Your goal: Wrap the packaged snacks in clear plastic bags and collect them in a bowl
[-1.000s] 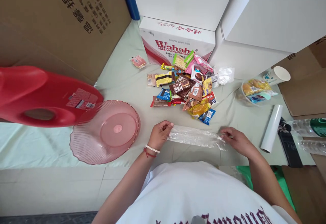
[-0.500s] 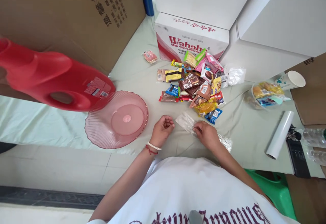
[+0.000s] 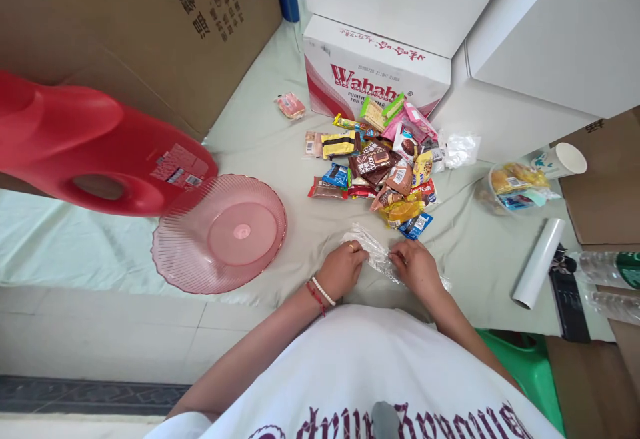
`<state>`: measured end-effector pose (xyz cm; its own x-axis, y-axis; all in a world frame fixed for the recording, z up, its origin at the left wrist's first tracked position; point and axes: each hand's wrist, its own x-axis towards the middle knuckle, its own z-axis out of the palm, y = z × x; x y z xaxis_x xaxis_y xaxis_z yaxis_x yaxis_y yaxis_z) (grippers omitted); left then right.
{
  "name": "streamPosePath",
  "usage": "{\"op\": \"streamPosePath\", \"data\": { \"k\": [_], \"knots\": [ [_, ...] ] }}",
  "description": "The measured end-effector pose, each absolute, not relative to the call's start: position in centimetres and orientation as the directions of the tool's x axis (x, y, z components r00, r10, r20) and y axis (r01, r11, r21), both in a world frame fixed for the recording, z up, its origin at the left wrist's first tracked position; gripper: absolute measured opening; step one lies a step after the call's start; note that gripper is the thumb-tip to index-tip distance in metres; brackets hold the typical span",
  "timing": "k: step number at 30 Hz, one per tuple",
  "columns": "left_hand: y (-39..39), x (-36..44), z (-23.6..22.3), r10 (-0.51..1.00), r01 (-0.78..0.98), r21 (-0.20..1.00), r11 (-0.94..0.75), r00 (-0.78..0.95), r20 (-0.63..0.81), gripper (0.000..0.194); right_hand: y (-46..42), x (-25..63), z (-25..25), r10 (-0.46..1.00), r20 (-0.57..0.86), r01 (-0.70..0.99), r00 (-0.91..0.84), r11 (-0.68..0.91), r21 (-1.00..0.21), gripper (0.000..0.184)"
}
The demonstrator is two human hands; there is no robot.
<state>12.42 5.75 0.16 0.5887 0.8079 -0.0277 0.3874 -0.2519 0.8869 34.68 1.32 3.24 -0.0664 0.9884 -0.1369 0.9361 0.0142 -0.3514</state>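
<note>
Shirtfront (image 3: 350, 359), white with purple lettering, is nearest. Just beyond, the left hand (image 3: 343, 269) and the right hand (image 3: 419, 267) pinch the same crumpled clear plastic (image 3: 381, 261), fingertips slightly apart, at the front of the counter (image 3: 305, 239). Left of them sits a pink ribbed bowl (image 3: 197, 256) beside a red jug (image 3: 137, 152); past the plastic, wrapped snacks (image 3: 385, 166) lie heaped before a white Wahaha box (image 3: 343, 86).

The bag (image 3: 380, 262) is thin clear plastic, crinkled and shiny; the snack wrappers (image 3: 373, 161) look like glossy film. The red jug (image 3: 133, 142) is smooth plastic with a soft sheen, the pink dish (image 3: 225, 239) translucent and ribbed. The tablecloth (image 3: 307, 226) is creased, faintly satiny cloth, the brown box (image 3: 125, 32) matt cardboard.
</note>
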Motion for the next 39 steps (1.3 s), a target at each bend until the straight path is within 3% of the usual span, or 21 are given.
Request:
{"op": "streamPosePath", "data": {
  "k": [4, 8, 10, 13, 21, 25, 30, 36, 39],
  "knots": [
    [5.4, 12.9, 0.7, 0.893, 0.304, 0.944, -0.127, 0.450, -0.025, 0.026, 0.7, 34.3, 4.2, 0.988, -0.025, 0.937, -0.151, 0.136, -0.321, 0.018],
    [4.7, 14.3, 1.7, 0.915, 0.053, 0.964, 0.262, 0.305, -0.265, 0.012, 0.1, 33.4, 5.1, 0.980, 0.046, 0.924, -0.193, 0.198, -0.328, 0.024],
    [4.6, 15.0, 1.7, 0.876, -0.058, 0.898, 0.436, 0.256, -0.408, 0.025, -0.2, 33.1, 5.2, 0.977, 0.067, 0.918, -0.203, 0.214, -0.333, 0.025],
    [4.8, 15.5, 1.5, 0.828, -0.188, 0.808, 0.558, 0.184, -0.529, 0.040, -0.5, 32.8, 5.2, 0.972, 0.089, 0.906, -0.216, 0.234, -0.353, 0.026],
    [5.0, 15.0, 2.3, 0.841, -0.285, 0.791, 0.541, 0.198, -0.504, 0.031, -1.0, 32.9, 4.9, 0.980, 0.041, 0.830, -0.194, 0.187, -0.526, 0.023],
    [4.8, 14.9, 2.5, 0.850, -0.269, 0.808, 0.524, 0.226, -0.476, 0.026, -0.4, 33.0, 5.4, 0.980, -0.014, 0.706, -0.198, 0.133, -0.695, 0.014],
    [4.6, 14.8, 2.4, 0.871, -0.195, 0.860, 0.471, 0.255, -0.419, 0.026, 1.7, 32.5, 5.8, 0.991, 0.005, 0.540, -0.133, 0.076, -0.838, 0.021],
    [4.7, 14.5, 2.0, 0.884, -0.167, 0.882, 0.440, 0.252, -0.393, 0.017, 3.4, 32.0, 4.9, 0.962, -0.274, 0.155, 0.006, -0.272, -0.950, 0.030],
    [4.9, 14.2, 1.8, 0.880, -0.291, 0.834, 0.468, 0.238, -0.411, 0.013, 3.5, 32.4, 4.8, 0.935, -0.334, -0.030, 0.120, -0.333, -0.943, 0.032]
  ]
}}
